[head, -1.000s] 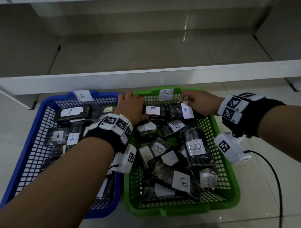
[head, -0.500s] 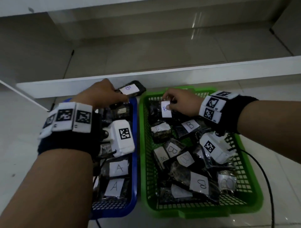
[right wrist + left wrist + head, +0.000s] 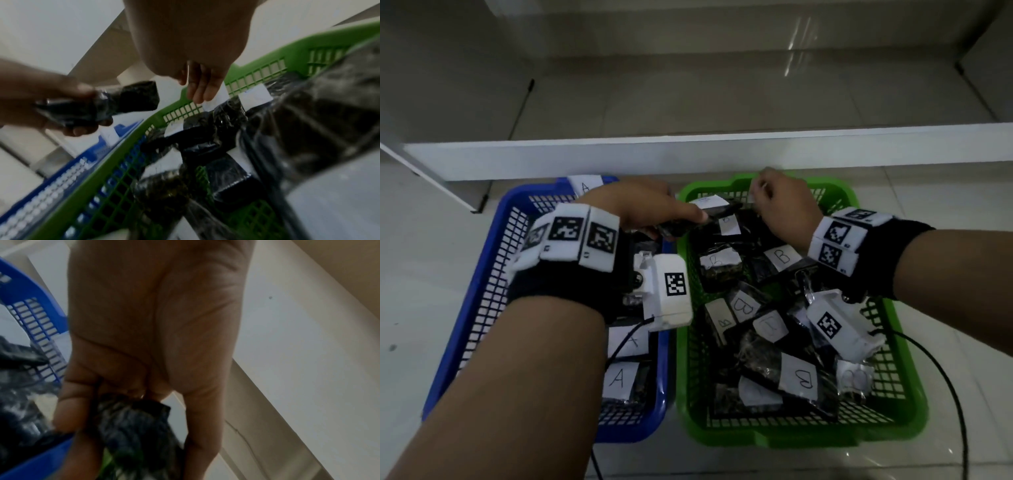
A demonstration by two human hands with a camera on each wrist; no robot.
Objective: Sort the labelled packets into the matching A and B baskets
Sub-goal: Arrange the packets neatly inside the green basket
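Observation:
A blue basket (image 3: 482,270) with an A tag (image 3: 585,186) stands on the left and holds packets labelled A (image 3: 618,378). The green basket (image 3: 791,440) to its right is full of dark packets labelled B (image 3: 782,257). My left hand (image 3: 685,219) grips a dark packet (image 3: 678,229) with a white label, held over the gap between the baskets; this packet (image 3: 133,97) also shows in the right wrist view. My right hand (image 3: 762,192) is at the green basket's far rim, its fingertips (image 3: 199,95) pinching a white paper tag there.
A low white ledge (image 3: 722,154) runs just behind both baskets, with tiled floor all around. Cables from the wrist cameras trail over the green basket's right side (image 3: 945,377) and the blue basket's front.
My left hand has carried the packet rightward, from above the blue basket's far rim toward the green one. My right hand left the B packet label and moved to the far rim.

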